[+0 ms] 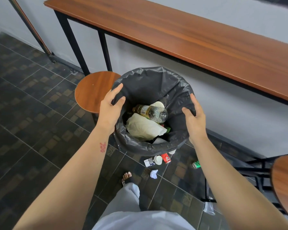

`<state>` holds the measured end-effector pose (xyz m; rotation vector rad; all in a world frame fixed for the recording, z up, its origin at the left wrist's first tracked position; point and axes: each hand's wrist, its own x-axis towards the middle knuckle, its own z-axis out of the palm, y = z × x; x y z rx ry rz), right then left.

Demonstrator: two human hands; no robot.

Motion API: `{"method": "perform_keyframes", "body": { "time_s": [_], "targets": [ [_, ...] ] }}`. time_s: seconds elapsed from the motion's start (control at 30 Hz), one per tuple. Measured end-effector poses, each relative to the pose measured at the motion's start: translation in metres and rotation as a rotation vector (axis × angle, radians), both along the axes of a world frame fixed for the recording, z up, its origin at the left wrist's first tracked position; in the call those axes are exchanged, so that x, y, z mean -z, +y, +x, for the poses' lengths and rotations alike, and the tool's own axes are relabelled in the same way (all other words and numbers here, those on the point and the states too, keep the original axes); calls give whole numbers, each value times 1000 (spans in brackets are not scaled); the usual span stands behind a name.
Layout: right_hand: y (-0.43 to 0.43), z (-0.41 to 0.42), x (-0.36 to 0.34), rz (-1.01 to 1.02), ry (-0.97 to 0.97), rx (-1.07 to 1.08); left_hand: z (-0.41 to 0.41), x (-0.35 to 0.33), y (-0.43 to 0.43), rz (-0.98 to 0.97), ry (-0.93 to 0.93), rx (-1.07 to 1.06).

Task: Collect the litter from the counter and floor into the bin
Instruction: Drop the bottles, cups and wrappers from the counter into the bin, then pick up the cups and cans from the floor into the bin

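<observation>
A bin [178, 143] lined with a black bag is between my hands, in front of the counter. My left hand [111, 108] clasps its left rim, thumb inside and fingers outside. On the right rim my right hand [195, 121] does the same. Inside lie a plastic bottle [150, 112], a pale crumpled wrapper [143, 127] and other scraps. On the floor just below the bin lie a white paper cup [158, 160], a red can [166, 158], a small carton [149, 162], a crumpled white paper [154, 173] and a green can [196, 164].
The long wooden counter [189, 39] on black legs runs along the wall. One round wooden stool [91, 92] stands left of the bin, another [286, 185] at the right edge. A clear plastic piece [209, 208] lies by a black leg. My sandalled foot [126, 177] is near the litter.
</observation>
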<state>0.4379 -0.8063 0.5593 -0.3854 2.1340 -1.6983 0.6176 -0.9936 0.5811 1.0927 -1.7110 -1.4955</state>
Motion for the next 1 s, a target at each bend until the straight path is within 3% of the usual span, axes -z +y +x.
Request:
{"method": "perform_keyframes", "body": {
  "time_s": [0.43, 1.0],
  "targets": [
    [138, 30, 42, 158, -11, -114, 51, 68, 156, 180, -69, -87],
    [122, 78, 216, 297, -78, -266, 125, 237, 192, 220, -236, -297]
  ]
}}
